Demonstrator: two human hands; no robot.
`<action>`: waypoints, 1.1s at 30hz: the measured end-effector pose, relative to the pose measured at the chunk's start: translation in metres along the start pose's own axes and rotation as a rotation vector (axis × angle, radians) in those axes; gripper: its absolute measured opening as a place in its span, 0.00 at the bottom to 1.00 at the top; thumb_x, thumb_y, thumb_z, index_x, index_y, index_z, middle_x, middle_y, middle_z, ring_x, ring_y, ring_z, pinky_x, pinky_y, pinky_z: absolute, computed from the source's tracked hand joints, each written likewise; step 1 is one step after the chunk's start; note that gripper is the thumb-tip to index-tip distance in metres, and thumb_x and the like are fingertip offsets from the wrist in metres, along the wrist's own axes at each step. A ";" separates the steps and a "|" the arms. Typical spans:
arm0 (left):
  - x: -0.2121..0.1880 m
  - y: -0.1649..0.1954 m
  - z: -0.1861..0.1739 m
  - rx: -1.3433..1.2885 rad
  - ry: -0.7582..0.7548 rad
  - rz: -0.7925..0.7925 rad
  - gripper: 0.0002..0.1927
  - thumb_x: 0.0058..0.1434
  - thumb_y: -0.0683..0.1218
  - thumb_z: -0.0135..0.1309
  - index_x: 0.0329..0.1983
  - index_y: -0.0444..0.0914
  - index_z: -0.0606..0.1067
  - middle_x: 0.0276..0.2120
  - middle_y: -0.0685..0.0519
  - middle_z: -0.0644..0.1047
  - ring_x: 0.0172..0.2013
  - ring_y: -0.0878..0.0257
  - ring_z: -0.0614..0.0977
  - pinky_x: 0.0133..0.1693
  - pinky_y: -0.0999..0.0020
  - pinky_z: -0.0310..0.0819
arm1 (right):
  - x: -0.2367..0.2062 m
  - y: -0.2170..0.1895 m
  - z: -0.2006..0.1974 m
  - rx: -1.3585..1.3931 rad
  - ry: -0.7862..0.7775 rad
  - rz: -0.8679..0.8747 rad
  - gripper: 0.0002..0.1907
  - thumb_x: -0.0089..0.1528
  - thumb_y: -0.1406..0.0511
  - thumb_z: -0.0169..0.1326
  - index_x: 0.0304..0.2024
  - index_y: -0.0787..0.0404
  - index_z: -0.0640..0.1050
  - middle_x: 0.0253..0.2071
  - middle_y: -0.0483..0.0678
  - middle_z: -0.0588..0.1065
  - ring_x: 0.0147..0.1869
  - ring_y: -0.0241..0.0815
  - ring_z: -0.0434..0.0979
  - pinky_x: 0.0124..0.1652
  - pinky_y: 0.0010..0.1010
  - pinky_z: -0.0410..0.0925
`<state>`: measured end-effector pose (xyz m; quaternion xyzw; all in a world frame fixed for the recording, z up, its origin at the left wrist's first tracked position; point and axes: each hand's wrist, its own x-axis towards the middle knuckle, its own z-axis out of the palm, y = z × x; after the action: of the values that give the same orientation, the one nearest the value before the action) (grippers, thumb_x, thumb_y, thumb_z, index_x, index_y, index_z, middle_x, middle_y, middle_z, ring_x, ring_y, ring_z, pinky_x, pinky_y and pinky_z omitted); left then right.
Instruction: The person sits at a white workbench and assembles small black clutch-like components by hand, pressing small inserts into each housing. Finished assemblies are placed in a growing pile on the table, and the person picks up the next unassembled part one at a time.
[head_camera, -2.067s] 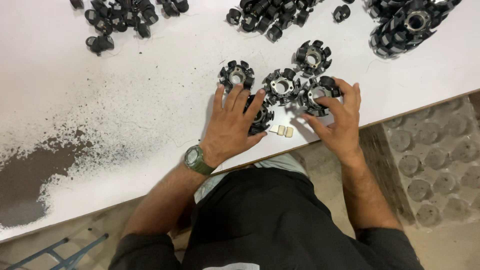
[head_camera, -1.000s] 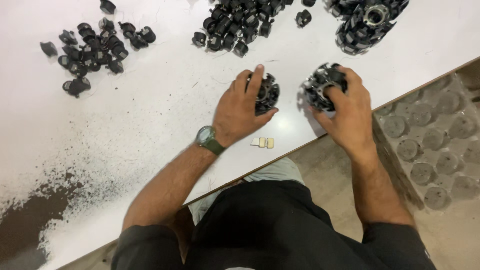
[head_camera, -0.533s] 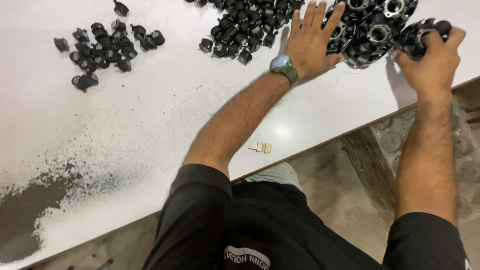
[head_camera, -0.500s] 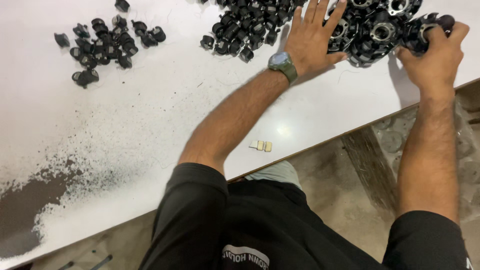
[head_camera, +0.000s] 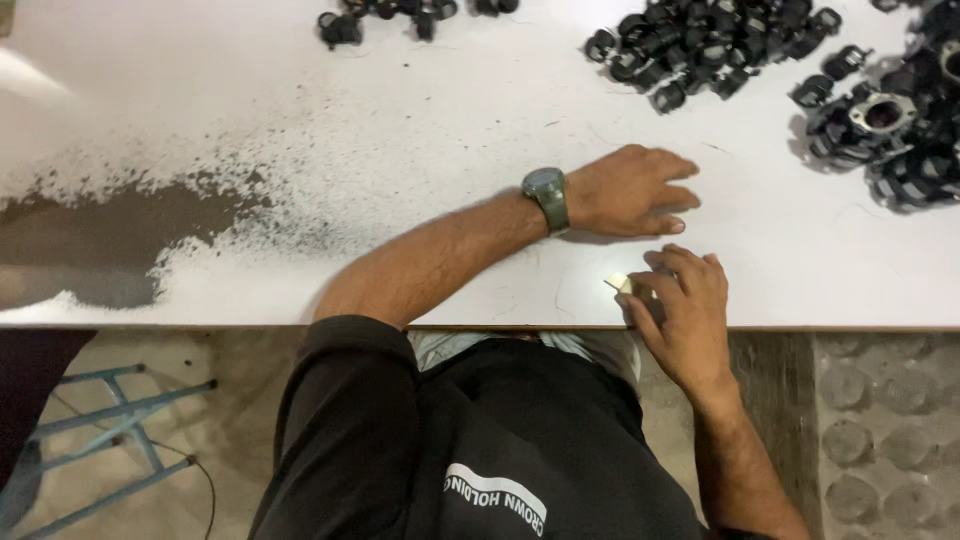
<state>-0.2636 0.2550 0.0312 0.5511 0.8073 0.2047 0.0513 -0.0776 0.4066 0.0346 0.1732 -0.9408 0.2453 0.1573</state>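
We see our right hand (head_camera: 685, 310) pinching a small pale block (head_camera: 619, 284) at the near edge of the white surface (head_camera: 400, 120), our left hand (head_camera: 635, 190) flat and empty, while the black ring parts (head_camera: 715, 45) lie untouched far right.

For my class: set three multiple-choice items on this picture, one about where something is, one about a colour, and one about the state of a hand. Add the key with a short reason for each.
1. Where does the small pale piece lie?
A. at the table's near edge, by the right hand
B. among the far black parts
C. on the floor

2. What colour is the table top?
A. white
B. green
C. red

3. How is the left hand?
A. gripping a black part
B. resting flat on the table, holding nothing
C. raised off the table

Key: 1 A, it sits at the right hand fingers near the edge; 2 A, white with a worn brown patch; 3 B, palm down, the black parts lie beyond it.
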 end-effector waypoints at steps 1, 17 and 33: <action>-0.013 -0.002 0.006 0.011 0.006 0.008 0.25 0.71 0.61 0.46 0.67 0.49 0.72 0.72 0.45 0.59 0.72 0.50 0.57 0.69 0.46 0.48 | 0.000 -0.002 0.001 -0.009 0.019 0.006 0.14 0.58 0.64 0.66 0.44 0.60 0.77 0.57 0.53 0.74 0.69 0.57 0.69 0.67 0.57 0.58; -0.346 0.109 -0.031 -0.371 0.050 -0.748 0.24 0.61 0.62 0.58 0.57 0.47 0.78 0.58 0.53 0.79 0.61 0.55 0.78 0.64 0.55 0.70 | 0.110 0.028 0.036 0.141 -0.083 -0.245 0.11 0.74 0.67 0.57 0.46 0.68 0.70 0.66 0.63 0.69 0.71 0.61 0.67 0.66 0.48 0.64; -0.268 0.048 -0.032 0.213 -0.026 -0.552 0.41 0.67 0.74 0.35 0.77 0.50 0.54 0.77 0.48 0.45 0.76 0.51 0.45 0.72 0.47 0.35 | 0.176 -0.068 0.098 0.141 0.035 -0.329 0.08 0.71 0.72 0.56 0.46 0.68 0.69 0.52 0.63 0.72 0.53 0.64 0.70 0.54 0.53 0.65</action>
<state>-0.1277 0.0167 0.0402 0.3153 0.9429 0.0902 0.0574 -0.2281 0.2562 0.0477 0.3314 -0.8772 0.2847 0.1990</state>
